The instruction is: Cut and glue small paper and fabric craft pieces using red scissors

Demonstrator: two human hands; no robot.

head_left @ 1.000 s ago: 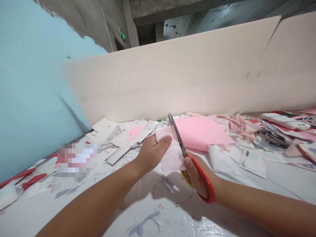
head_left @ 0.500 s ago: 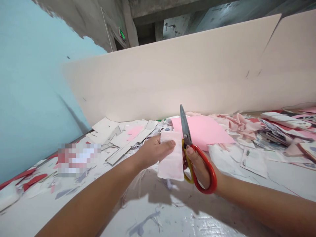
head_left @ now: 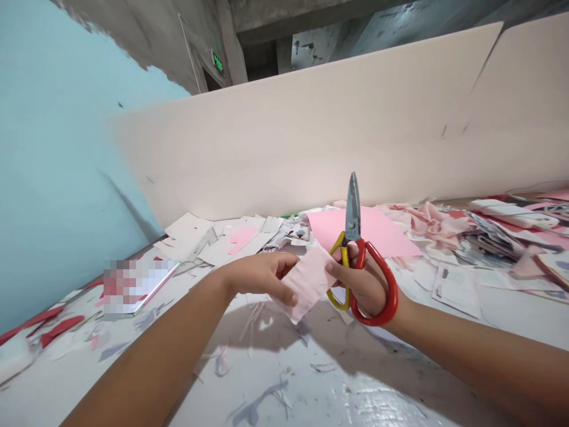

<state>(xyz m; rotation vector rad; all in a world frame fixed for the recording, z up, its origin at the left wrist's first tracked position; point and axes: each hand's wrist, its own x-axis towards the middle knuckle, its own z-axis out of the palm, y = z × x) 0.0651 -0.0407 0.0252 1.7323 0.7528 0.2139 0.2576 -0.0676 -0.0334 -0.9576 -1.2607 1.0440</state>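
Counting the clock from what we hold, we face a long cream panel (head_left: 284, 142) at 12 o'clock and a pale blue wall (head_left: 66, 178) at 10. Below them spreads our white table (head_left: 386, 394), shiny and strewn with offcuts, reaching us at 6 o'clock. A pink sheet (head_left: 382, 234) lies flat at 2 o'clock, and crumpled pink cloth (head_left: 433, 222) is heaped past it, between 2 and 3. White card pieces (head_left: 189, 228) overlap at 10 o'clock; a flat slab (head_left: 149, 299), partly blurred out, lies at 9. Our scissors (head_left: 352, 210), with one red and one yellow handle, stand between 1 and 2, their blades pointing to 12 and looking closed. Our right hand (head_left: 367, 287), at 3 o'clock, is clamped round the handles, its thumb also touching the right edge of the small piece; how firmly, we cannot tell. Our left hand (head_left: 262, 276), at 9, pinches that small pink piece (head_left: 310, 281) by its left edge, thumb on top. The piece hangs tilted above the table, between our hands. Red scraps (head_left: 62, 329) lie near 9 o'clock, farther out than the slab, and thin shreds (head_left: 251, 326) lie at 8.
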